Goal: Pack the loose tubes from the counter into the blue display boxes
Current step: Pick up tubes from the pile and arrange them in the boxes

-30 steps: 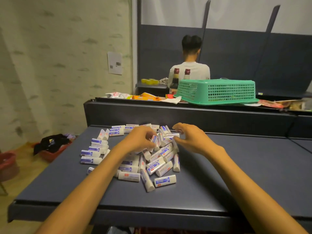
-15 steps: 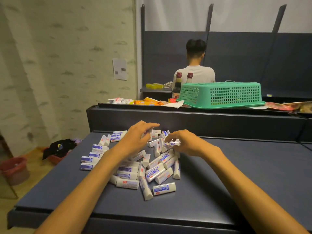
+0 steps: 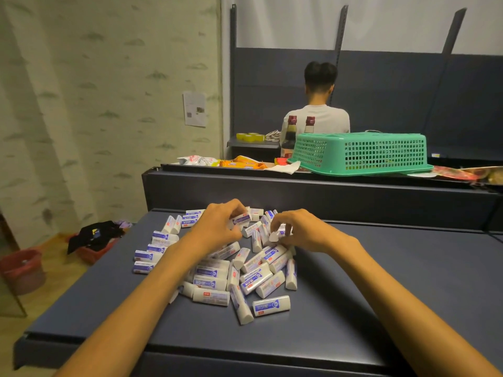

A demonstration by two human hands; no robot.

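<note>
Several small white tubes with blue labels (image 3: 255, 278) lie in a loose pile on the dark grey counter (image 3: 381, 281). My left hand (image 3: 217, 227) is over the far part of the pile, its fingers pinching one tube (image 3: 241, 218) lifted a little above the rest. My right hand (image 3: 299, 229) is beside it on the right, fingers curled around a tube (image 3: 277, 234) whose white end shows. No blue display box is in view.
Behind the counter is a higher dark ledge (image 3: 299, 191) with a green upturned basket (image 3: 362, 153), snack packets (image 3: 239, 162) and two bottles (image 3: 290, 137). A person in a white shirt (image 3: 318, 118) sits beyond with their back turned. Red bins (image 3: 23, 270) stand on the floor, left.
My left hand has closed on a tube at the far side of the pile and lifted it slightly. My right hand has drawn its fingers in around another tube. The camera has tilted.
</note>
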